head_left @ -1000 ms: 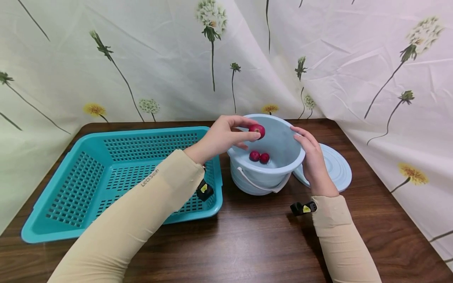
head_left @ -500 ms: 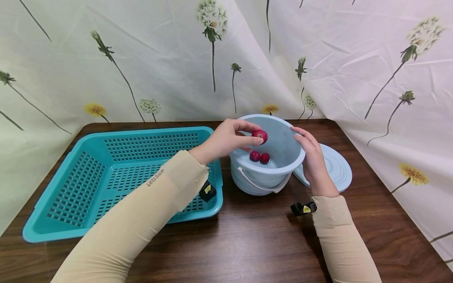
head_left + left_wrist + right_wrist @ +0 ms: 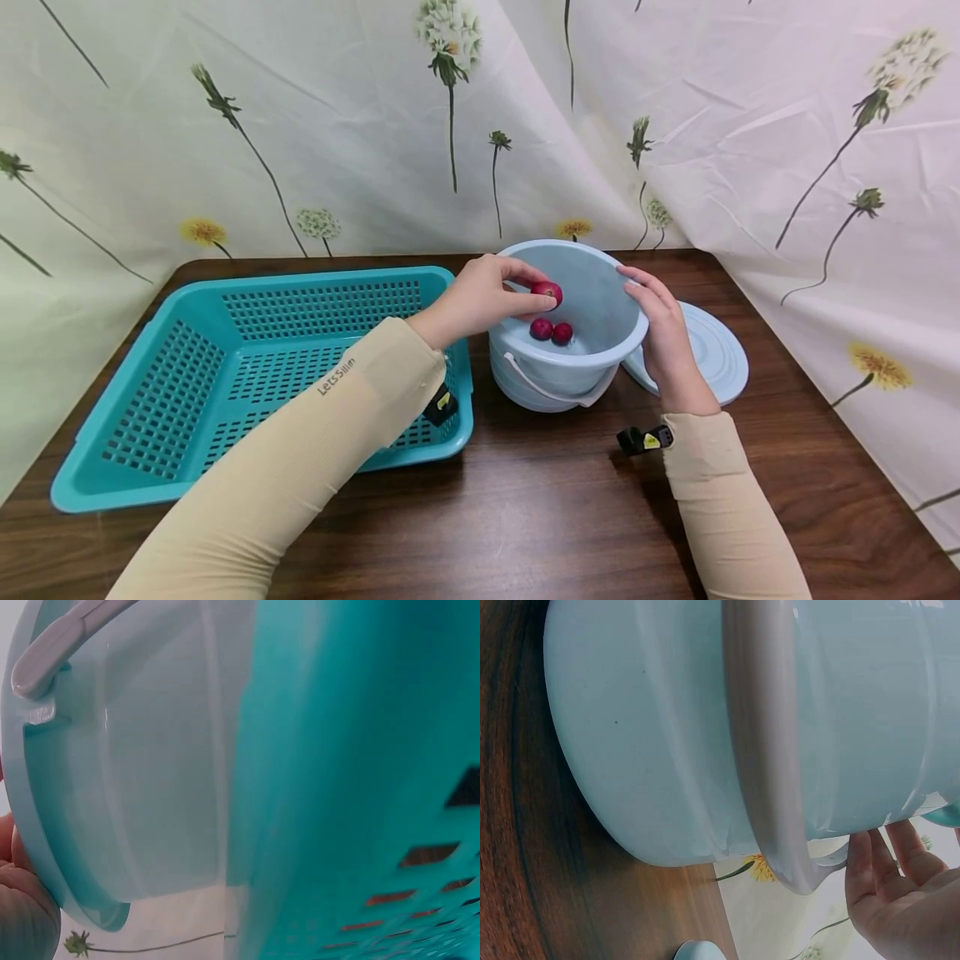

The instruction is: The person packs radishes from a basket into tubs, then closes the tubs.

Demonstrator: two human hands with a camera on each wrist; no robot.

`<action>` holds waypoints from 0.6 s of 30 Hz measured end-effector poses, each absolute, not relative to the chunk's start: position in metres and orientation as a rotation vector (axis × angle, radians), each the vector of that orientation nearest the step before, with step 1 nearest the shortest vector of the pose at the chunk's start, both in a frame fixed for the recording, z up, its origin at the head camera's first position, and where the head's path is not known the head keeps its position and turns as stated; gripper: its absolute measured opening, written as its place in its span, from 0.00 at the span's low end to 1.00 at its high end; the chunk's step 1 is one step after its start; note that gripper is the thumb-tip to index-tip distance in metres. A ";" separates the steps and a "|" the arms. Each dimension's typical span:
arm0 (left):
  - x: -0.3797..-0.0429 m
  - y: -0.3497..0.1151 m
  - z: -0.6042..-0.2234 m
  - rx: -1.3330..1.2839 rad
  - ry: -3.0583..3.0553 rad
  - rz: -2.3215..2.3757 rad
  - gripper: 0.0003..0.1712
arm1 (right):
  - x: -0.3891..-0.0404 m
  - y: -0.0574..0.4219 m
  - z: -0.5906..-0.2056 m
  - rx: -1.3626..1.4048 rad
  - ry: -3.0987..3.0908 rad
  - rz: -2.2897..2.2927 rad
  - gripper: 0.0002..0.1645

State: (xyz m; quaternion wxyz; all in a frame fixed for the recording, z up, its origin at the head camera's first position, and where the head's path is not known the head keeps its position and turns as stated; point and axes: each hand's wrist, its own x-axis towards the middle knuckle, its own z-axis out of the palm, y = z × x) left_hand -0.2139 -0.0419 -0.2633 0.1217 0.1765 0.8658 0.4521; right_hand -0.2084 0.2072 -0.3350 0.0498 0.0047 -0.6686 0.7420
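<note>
Hanging behind wooden table (image 3: pixel 555 517), flowered cloth (image 3: pixel 337 150)

1. I see my left sleeve (image 3: pixel 300 458) in pale cream, creased toward its lower end, with a broad cuff.
2. Dark lettering (image 3: pixel 336 377), apparently "LetsSlim", runs along it.
3. My right sleeve (image 3: pixel 727 508) matches, its cuff (image 3: pixel 701 450) slightly rumpled.
4. Each wrist carries a small black device, left (image 3: pixel 441 408) and right (image 3: pixel 642 441), marked with a yellow patch.

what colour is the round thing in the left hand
The round thing is deep pinkish red; it shows best in the head view.
</note>
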 end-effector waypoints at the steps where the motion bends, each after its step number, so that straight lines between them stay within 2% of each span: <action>1: -0.214 -0.042 -0.263 0.512 2.537 1.311 0.24 | -0.209 0.207 -0.335 0.015 -2.038 2.260 0.16; 11: -0.215 -0.040 -0.263 0.492 2.591 1.254 0.24 | -0.210 0.208 -0.334 0.018 -2.065 2.236 0.17; 18: -0.214 -0.039 -0.262 0.464 2.525 1.301 0.21 | -0.209 0.209 -0.335 0.013 -2.063 2.248 0.17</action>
